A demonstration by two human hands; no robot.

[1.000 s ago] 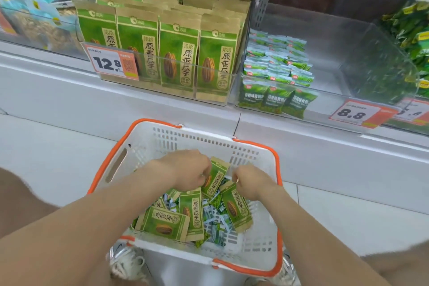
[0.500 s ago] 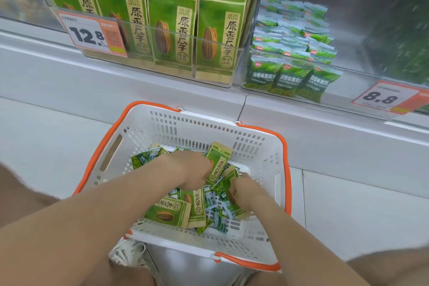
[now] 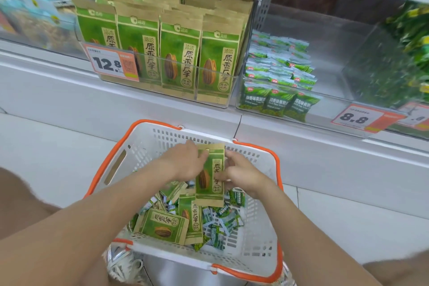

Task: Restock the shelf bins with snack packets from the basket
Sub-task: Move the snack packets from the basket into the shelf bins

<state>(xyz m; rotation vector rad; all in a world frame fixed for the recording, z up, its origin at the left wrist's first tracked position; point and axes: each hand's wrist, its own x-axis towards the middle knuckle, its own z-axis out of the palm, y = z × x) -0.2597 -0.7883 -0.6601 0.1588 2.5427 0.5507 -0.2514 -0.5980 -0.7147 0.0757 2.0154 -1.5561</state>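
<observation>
A white basket with an orange rim [image 3: 148,137] stands on the floor below the shelf. It holds green-and-tan sunflower seed packets [image 3: 164,227] and several small green pea packets [image 3: 222,223]. Above the basket, one upright seed packet [image 3: 210,175] is gripped from both sides: my left hand [image 3: 185,162] on its left edge, my right hand [image 3: 241,174] on its right edge. On the shelf, a clear bin [image 3: 216,90] is packed with the same seed packets. A second clear bin [image 3: 336,90] holds small green pea packets [image 3: 276,76] only in its left part.
Price tags reading 12.8 [image 3: 111,64] and 8.8 [image 3: 357,118] hang on the bin fronts. More snack bins sit at far left [image 3: 30,18] and far right [image 3: 411,53]. My knees frame the basket on a white tiled floor [image 3: 46,158].
Both hands were down among the packets in the basket. They have come up with one seed packet held upright between them.
</observation>
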